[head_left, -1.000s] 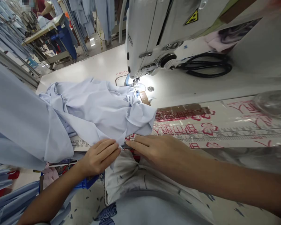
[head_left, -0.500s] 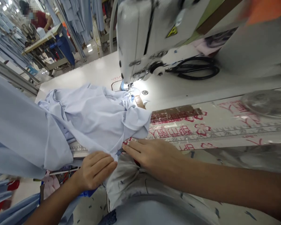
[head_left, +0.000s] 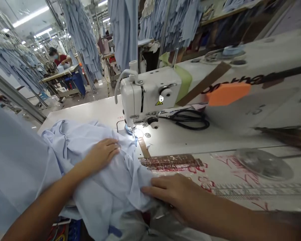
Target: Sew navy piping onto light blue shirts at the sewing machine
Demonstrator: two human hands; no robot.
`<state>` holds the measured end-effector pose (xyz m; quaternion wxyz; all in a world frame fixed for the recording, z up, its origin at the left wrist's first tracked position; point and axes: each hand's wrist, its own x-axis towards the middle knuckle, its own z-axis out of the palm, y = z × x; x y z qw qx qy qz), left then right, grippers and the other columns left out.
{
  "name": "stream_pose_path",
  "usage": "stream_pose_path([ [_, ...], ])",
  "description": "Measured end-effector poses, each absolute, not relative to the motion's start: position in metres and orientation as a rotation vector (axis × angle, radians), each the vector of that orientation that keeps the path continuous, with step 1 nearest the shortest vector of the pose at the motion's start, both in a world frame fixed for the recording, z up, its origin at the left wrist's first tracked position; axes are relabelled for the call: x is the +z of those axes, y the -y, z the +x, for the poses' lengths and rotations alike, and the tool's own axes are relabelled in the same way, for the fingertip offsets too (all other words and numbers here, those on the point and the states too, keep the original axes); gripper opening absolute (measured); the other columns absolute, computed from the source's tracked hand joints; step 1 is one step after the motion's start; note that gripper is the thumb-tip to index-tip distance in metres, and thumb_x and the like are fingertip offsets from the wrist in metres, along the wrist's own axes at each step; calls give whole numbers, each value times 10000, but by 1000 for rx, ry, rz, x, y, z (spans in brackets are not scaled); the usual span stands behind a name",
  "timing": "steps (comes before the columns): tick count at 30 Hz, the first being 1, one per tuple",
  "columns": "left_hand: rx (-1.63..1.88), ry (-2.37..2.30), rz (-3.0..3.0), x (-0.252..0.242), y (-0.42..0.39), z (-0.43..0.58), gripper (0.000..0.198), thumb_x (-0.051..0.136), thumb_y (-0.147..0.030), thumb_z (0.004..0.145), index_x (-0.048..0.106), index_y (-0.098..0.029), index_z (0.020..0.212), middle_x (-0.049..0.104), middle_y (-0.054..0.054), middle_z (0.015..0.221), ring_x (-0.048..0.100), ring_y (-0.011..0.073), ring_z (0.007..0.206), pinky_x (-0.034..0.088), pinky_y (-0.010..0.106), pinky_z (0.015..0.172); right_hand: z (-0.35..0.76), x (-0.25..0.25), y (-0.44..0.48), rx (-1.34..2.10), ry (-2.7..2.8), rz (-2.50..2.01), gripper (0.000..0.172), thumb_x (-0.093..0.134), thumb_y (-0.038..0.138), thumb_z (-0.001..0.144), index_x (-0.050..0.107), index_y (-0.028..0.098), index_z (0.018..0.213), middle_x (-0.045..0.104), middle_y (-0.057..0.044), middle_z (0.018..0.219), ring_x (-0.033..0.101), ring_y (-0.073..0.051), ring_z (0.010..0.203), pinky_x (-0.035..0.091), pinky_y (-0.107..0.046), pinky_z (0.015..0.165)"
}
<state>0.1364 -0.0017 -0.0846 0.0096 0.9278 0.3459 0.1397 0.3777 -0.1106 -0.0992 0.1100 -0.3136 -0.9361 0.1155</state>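
A light blue garment (head_left: 97, 187) is spread in loose folds under the sewing machine (head_left: 137, 103) and hangs over the front table edge. Its far right part reaches the lit needle area (head_left: 134, 132). My left hand (head_left: 101, 154) lies on top of the cloth, palm down with fingers stretched out, just left of the needle. At the garment's right edge, my right hand (head_left: 168, 190) has its fingers closed on the cloth; the thumb is hidden beneath.
Black-handled scissors (head_left: 190, 118) lie behind the needle on the machine table (head_left: 170, 142). A clear round dish (head_left: 263, 164) and a printed ruler strip (head_left: 253, 190) are at right. Light blue cloth (head_left: 12, 167) hangs at left. A person (head_left: 61, 60) sits at another machine farther back.
My left hand has moved from the garment's front edge up onto the cloth near the needle. My right hand stays by the right edge, where the cloth now reaches lower. The view has tilted up.
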Motion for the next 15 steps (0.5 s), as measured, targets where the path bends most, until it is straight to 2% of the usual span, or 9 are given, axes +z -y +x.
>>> stream_pose_path([
  [2,347,-1134,2866,-77,-5,137,215,447,-218,904,648,-149,874,663,78,961,593,187,928,478,328,843,377,-98,107,313,2624,-911,511,443,21,616,601,175,1077,637,-55,819,583,-168,684,423,-257,552],
  [5,171,-1084,2852,-64,-20,145,58,630,-202,783,654,-172,740,664,25,765,588,174,818,466,272,754,371,-96,86,207,2513,-849,508,410,0,657,593,145,1108,610,-129,1078,571,-219,951,491,-331,708],
  [7,33,-1021,2833,-62,-29,150,92,737,-184,656,647,-193,676,641,-18,656,584,151,720,445,220,640,366,-98,71,261,2556,-798,549,406,-26,667,586,157,1153,493,-152,1282,463,-251,1162,446,-418,884],
  [9,-35,-1023,2825,-61,-33,151,126,753,-167,612,631,-191,625,612,-32,591,566,134,628,406,204,555,361,-104,60,388,2601,-791,620,436,-39,653,555,181,1221,362,-163,1393,337,-286,1272,349,-488,983],
  [13,102,-1200,2873,-38,-32,142,111,632,-142,733,592,-163,632,606,8,643,557,153,669,406,243,621,353,-108,52,621,2577,-838,705,482,-43,633,516,256,1271,246,-154,1454,220,-344,1317,229,-572,1014],
  [15,443,-1345,2898,-18,-32,140,118,574,-155,787,560,-155,671,595,21,685,550,161,712,410,263,667,347,-96,52,720,2534,-844,706,463,-59,632,522,246,1266,256,-150,1451,209,-349,1319,206,-581,1017],
])
